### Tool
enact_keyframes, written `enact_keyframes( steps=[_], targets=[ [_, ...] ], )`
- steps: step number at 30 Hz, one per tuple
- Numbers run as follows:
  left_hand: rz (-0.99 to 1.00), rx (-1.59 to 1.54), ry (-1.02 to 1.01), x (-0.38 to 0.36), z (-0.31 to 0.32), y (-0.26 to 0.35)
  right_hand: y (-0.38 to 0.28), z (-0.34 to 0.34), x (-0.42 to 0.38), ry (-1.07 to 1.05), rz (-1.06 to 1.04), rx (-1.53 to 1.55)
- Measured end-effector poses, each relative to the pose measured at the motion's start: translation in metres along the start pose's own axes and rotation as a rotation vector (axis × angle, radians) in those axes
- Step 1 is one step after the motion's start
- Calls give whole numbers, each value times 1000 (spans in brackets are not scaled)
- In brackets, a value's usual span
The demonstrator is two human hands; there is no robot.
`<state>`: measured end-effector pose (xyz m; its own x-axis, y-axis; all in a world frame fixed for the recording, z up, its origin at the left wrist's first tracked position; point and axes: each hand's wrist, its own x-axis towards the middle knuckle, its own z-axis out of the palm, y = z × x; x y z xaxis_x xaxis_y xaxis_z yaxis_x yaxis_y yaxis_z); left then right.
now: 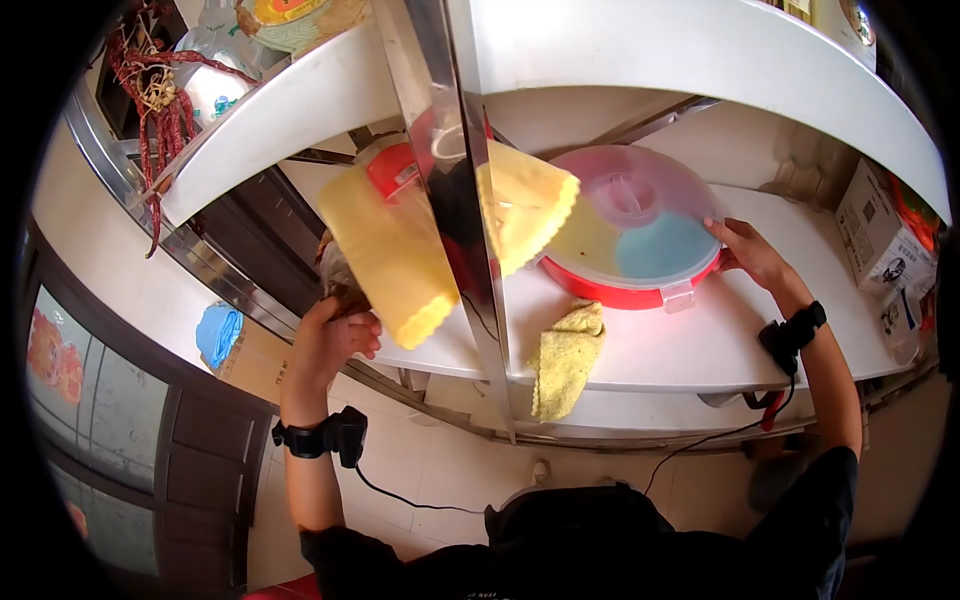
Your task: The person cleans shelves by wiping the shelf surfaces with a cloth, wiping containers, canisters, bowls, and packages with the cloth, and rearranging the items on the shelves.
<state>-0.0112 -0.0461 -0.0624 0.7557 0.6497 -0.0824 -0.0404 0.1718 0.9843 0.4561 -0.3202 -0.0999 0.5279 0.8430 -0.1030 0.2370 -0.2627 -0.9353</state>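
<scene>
My right hand [750, 253] grips the right rim of a round red box [610, 290], thumb on top and fingers at its side. The box has a translucent, pinkish lid [640, 185] and a clear front latch; pale yellow and blue show through. Over on the left, my left hand [340, 340] has its fingers curled at the lower end of a plastic bag [340, 275] with dark reddish contents, partly hidden behind a yellow scalloped cloth [390, 250]. A crumpled yellow-green rag [568, 360] hangs over the shelf edge in front of the box.
A shiny metal post [465, 200] stands between my hands. The white shelf [650, 355] runs under the box, with an upper shelf [650, 45] above. At right are a white carton [875, 220] and a clear container. Dried red chillies [155, 110] hang upper left.
</scene>
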Motion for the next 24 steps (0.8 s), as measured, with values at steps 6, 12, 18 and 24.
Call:
enact_keyframes(
  steps=[6,12,18,24],
  targets=[
    [-15,-57,-256,50,27,-2,2,0,0,26,3,17],
    [6,-90,-245,99,81,-16,0,-1,-2,31,15,26],
    [-222,-138,-548,138,124,-13,-2,9,-1,44,19,55],
    [-189,39,-422,139,162,-14,5,11,-1,53,-27,104]
  ],
)
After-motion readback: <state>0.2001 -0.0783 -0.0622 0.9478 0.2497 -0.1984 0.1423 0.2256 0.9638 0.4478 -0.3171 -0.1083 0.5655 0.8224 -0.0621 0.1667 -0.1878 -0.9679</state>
